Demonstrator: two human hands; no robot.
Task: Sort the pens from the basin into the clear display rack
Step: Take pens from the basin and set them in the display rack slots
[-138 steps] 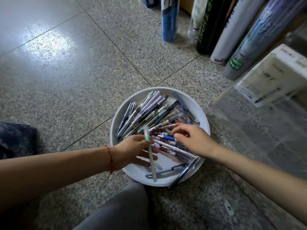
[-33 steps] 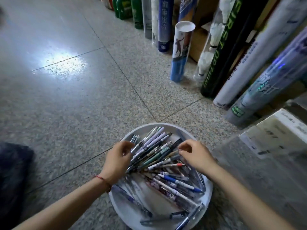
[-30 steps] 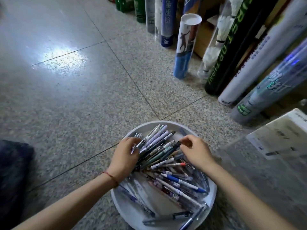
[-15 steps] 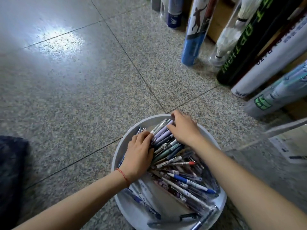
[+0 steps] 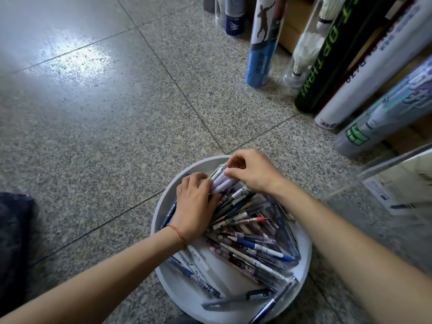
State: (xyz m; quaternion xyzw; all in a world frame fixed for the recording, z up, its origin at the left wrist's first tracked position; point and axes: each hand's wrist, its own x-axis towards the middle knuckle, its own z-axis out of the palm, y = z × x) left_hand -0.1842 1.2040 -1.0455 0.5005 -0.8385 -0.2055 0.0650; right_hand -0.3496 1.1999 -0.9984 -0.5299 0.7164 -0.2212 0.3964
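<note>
While both hands gather pens in the basin point(image 5: 163, 202), the right hand point(image 5: 253, 174) pinches lilac pens point(image 5: 222, 183) and the left hand point(image 5: 195, 204) presses alongside (grip unclear); next, lifting them toward the rack point(image 5: 383, 169).

You have one view only, from the camera on your head, so no second view shares any of this scene. It looks forward and steeply down over both forearms, which run in from the bottom corners and meet near the lower middle. It sits close: your left hand point(image 5: 195, 206) and right hand point(image 5: 253, 173) fill the centre, and the white basin point(image 5: 163, 199) under your fingers is cut by the bottom edge. Beyond your fingertips the speckled floor point(image 5: 117, 125) stretches to the top left. Up and right of your right fingers, upright tubes point(image 5: 261, 47) lean outward, bent by the wide lens.
</note>
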